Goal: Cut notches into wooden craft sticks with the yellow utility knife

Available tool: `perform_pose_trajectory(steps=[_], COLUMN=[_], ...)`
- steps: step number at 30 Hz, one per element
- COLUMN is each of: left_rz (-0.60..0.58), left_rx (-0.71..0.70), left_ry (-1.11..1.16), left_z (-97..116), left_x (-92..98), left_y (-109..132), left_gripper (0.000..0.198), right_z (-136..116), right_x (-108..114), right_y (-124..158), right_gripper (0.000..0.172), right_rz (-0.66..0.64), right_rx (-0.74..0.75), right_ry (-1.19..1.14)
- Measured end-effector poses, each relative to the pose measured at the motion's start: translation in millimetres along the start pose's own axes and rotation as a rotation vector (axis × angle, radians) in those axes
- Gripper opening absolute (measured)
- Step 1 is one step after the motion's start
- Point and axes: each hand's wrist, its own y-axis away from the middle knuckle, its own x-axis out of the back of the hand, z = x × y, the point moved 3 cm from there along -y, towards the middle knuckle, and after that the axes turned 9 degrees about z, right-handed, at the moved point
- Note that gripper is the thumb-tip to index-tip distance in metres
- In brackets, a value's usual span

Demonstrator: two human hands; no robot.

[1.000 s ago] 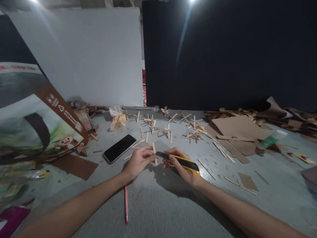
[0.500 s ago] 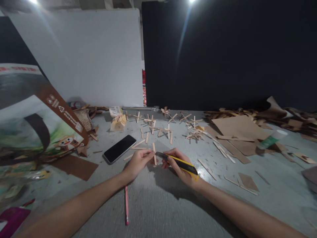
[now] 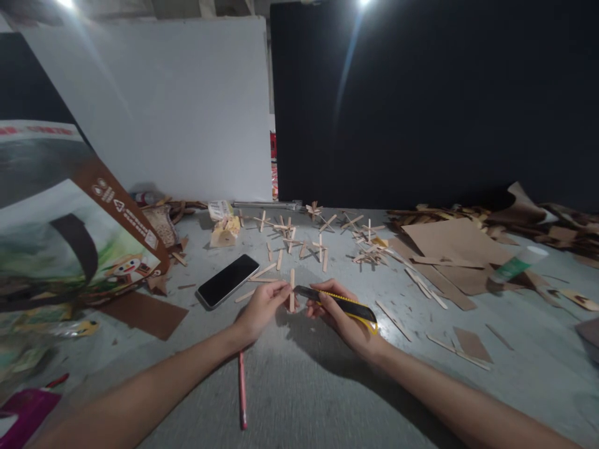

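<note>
My left hand (image 3: pixel 266 307) pinches a short wooden craft stick (image 3: pixel 292 290), which stands roughly upright above the grey table. Wrapped in my right hand (image 3: pixel 344 315) is a yellow and black utility knife (image 3: pixel 349 305). Its blade end points left and meets the stick, or comes very near it, beside my left fingertips. Several loose sticks (image 3: pixel 263 272) lie just beyond my left hand. Further back, small crossed-stick pieces (image 3: pixel 321 247) are spread over the table. A pink pencil (image 3: pixel 242 393) lies by my left wrist.
A black phone (image 3: pixel 228 282) lies left of my hands. At the left leans a large printed bag (image 3: pixel 93 249). Brown cardboard sheets (image 3: pixel 456 243) and a green and white glue stick (image 3: pixel 519 265) are on the right. A white board (image 3: pixel 154 112) and a black board (image 3: pixel 421 106) stand behind.
The whole view has shifted very slightly. Both hands keep the same grip, and the knife tip stays at the stick, its handle tilting only a little.
</note>
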Motion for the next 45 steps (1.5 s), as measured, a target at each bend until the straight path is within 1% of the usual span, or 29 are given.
perform_pose_trajectory(steps=[4,8,15,19,26,28,30,34,36,39,41,43,45], left_rz=[0.004,0.014,0.014,0.014,0.017,0.03,0.033,0.019,0.027,0.094,0.108,0.078,0.042], left_rx=[0.019,0.042,0.092,0.109,0.083,0.071,0.036,-0.072,-0.11,-0.118,-0.119,-0.186,-0.29], left_ry=[0.051,0.066,0.125,0.126,0.099,0.08,0.015,-0.141,-0.166,-0.198,-0.249,-0.357,-0.502], left_z=[-0.7,1.9,2.0,3.0,4.0,4.7,6.8,10.7,10.4,7.4,5.3,4.8,4.6], left_x=[-2.3,-4.3,-4.8,-4.9,-4.6,-4.3,-5.2,-10.7,-11.9,-6.4,-1.6,0.3,-1.0], left_y=[2.2,4.5,2.4,1.8,2.6,2.7,4.1,11.3,13.9,12.4,9.1,6.5,6.5], left_gripper=[0.049,0.049,0.053,0.053,0.052,0.052,0.051,0.048,0.048,0.045,0.041,0.035,0.03], right_z=[3.9,5.6,6.1,6.3,8.0,7.0,3.5,-9.9,-16.0,-22.7,-25.0,-25.3,-24.0], right_x=[-3.1,-5.0,-5.1,-2.7,-0.7,-2.4,-4.2,-2.6,2.0,11.0,14.4,14.5,13.4], right_y=[2.4,3.8,2.4,1.7,-1.5,-1.7,0.5,13.1,19.8,24.0,21.9,17.5,13.1], right_gripper=[0.032,0.03,0.032,0.033,0.031,0.031,0.032,0.033,0.032,0.03,0.028,0.026,0.027], right_rz=[0.022,0.037,0.084,0.088,0.068,0.063,0.061,0.12,0.173,0.266,0.3,0.294,0.282], right_rx=[-0.037,-0.051,-0.128,-0.133,-0.123,-0.093,-0.029,0.196,0.256,0.305,0.335,0.357,0.369], right_ry=[-0.098,-0.126,-0.204,-0.176,-0.135,-0.119,-0.064,0.205,0.291,0.313,0.306,0.284,0.27])
